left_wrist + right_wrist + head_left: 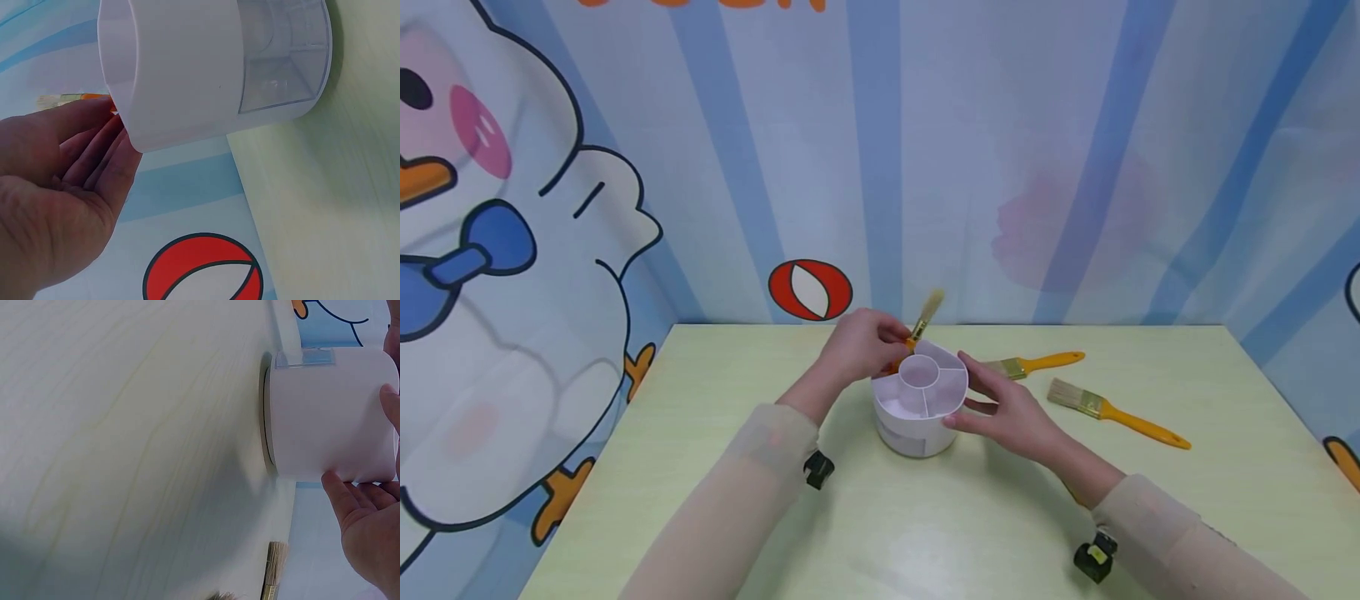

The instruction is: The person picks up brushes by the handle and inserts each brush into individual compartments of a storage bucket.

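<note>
A white round desk organizer point(919, 408) with several compartments on top and a clear drawer point(281, 81) stands upright on the table. My left hand point(867, 343) is at its back left rim and pinches a paintbrush point(928, 312) by its orange handle. That brush's bristles point up, and its lower handle is hidden by the fingers and the rim. On the opposite side, my right hand point(1007, 412) holds the organizer's wall, thumb toward the front and fingers farther back. The right wrist view shows these fingers point(340, 497) against the white wall.
Right of the organizer lie two flat paintbrushes with orange handles, one farther back point(1052, 361) and one nearer point(1138, 423). A bit of orange shows under my right wrist, mostly hidden. The pale table point(760, 367) ends at a printed blue-striped backdrop point(955, 167).
</note>
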A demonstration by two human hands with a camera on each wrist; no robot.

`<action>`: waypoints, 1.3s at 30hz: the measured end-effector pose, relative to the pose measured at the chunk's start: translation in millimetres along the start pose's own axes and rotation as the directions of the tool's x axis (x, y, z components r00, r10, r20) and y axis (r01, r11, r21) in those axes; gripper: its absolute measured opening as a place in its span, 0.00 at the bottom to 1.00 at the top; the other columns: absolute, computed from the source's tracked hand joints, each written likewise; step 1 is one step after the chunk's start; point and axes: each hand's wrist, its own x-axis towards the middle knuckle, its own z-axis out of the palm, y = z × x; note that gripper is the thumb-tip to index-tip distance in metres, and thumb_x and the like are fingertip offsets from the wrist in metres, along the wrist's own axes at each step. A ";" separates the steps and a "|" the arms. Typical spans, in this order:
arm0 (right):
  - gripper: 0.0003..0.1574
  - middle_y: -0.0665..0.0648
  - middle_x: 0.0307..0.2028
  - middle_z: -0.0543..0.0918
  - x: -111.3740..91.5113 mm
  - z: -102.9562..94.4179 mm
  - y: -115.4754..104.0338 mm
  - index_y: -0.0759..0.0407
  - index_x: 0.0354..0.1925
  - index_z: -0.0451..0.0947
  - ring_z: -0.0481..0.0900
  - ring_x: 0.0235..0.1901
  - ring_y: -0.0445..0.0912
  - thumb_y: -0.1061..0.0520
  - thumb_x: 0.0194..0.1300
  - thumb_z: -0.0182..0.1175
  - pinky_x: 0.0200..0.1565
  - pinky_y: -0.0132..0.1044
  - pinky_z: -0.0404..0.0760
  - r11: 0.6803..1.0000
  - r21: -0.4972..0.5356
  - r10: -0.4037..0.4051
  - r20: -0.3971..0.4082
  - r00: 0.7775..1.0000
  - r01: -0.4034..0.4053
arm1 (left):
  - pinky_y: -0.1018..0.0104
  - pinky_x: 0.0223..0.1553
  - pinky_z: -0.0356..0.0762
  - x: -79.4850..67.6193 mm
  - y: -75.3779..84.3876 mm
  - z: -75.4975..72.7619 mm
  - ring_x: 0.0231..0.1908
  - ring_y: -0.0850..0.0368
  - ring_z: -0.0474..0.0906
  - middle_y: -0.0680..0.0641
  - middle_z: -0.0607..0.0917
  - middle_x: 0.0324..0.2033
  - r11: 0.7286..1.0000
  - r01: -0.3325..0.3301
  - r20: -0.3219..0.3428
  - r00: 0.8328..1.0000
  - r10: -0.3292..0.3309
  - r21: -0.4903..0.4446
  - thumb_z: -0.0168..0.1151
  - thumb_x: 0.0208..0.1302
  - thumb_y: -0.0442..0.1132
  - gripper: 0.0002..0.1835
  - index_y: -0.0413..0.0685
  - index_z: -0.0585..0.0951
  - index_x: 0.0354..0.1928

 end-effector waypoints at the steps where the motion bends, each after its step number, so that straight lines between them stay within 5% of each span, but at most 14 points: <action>1: 0.62 0.64 0.82 0.61 0.0 0.1 -0.2 0.61 0.85 0.51 0.66 0.77 0.64 0.56 0.67 0.77 0.65 0.49 0.80 1.000 -0.002 0.000 -0.001 1.000 0.000 | 0.65 0.38 0.89 -1.0 0.1 -0.4 0.43 0.53 0.87 0.48 0.91 0.44 1.000 -0.003 -0.007 1.000 0.003 0.006 0.71 0.73 0.37 0.12 0.47 0.90 0.55; 13: 0.62 0.64 0.82 0.61 0.0 0.4 -0.2 0.61 0.85 0.51 0.66 0.77 0.64 0.56 0.67 0.77 0.64 0.48 0.81 1.000 0.000 0.003 -0.006 1.000 -0.003 | 0.60 0.47 0.88 -10.9 -5.3 -9.1 0.50 0.53 0.87 0.50 0.92 0.45 0.998 -0.067 -0.046 0.997 0.068 0.023 0.70 0.71 0.43 0.14 0.49 0.90 0.55; 23: 0.62 0.65 0.81 0.62 -0.1 1.2 -0.7 0.62 0.85 0.51 0.66 0.77 0.64 0.56 0.66 0.77 0.65 0.51 0.80 1.000 0.000 0.001 -0.006 1.000 -0.001 | 0.55 0.55 0.88 -25.6 -20.2 -22.2 0.54 0.52 0.88 0.50 0.91 0.54 0.989 -0.133 -0.061 0.990 0.129 -0.064 0.73 0.71 0.42 0.18 0.52 0.88 0.61; 39: 0.62 0.65 0.81 0.61 -0.6 0.7 0.1 0.62 0.85 0.51 0.66 0.77 0.64 0.56 0.67 0.77 0.65 0.51 0.80 1.000 -0.001 -0.005 -0.005 1.000 0.005 | 0.53 0.64 0.83 -41.7 -69.2 -21.4 0.71 0.48 0.77 0.48 0.81 0.70 0.962 -0.118 -0.012 0.993 0.118 -0.248 0.74 0.71 0.41 0.31 0.54 0.78 0.74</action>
